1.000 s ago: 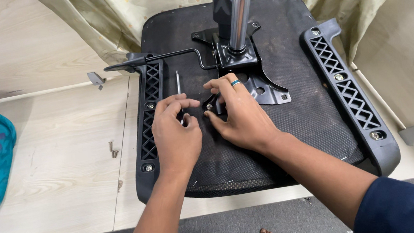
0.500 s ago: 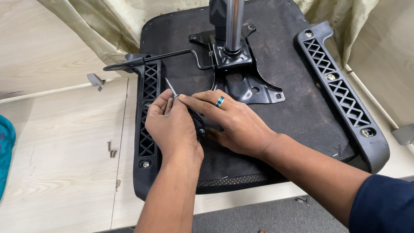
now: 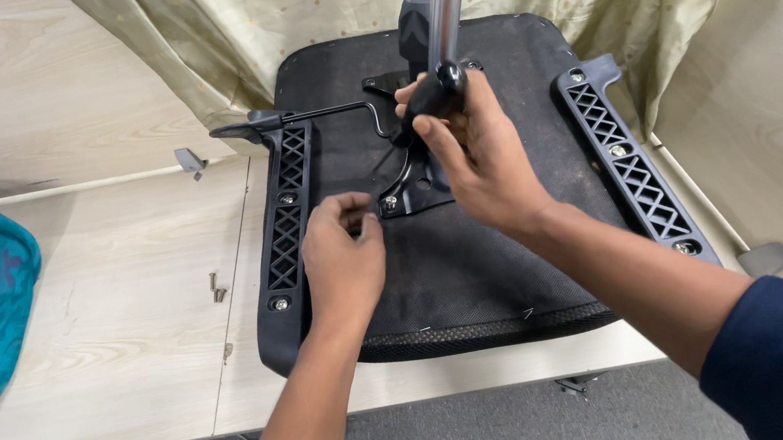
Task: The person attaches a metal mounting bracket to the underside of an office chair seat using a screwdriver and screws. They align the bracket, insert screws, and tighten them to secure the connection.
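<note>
**Black seat underside, two hands at the centre plate**

Black fabric is covering the upturned chair seat [image 3: 471,260], which is lying on the pale wooden bench [image 3: 116,310] with a latticed plastic bracket [image 3: 285,210] along its 9 o'clock edge and another [image 3: 628,166] along its 3 o'clock edge. The right hand [image 3: 475,151] is reaching toward 12 o'clock, its fingers [image 3: 431,132] curling around a black tool handle [image 3: 432,94] just beside the chrome column [image 3: 443,17]. The left hand [image 3: 342,253] is resting at 7 o'clock of the metal mounting plate [image 3: 412,190], its fingers [image 3: 353,216] pressing together as if pinching something too small to make out. Two loose screws [image 3: 216,287] are lying on the bench at 9 o'clock of the seat.
</note>
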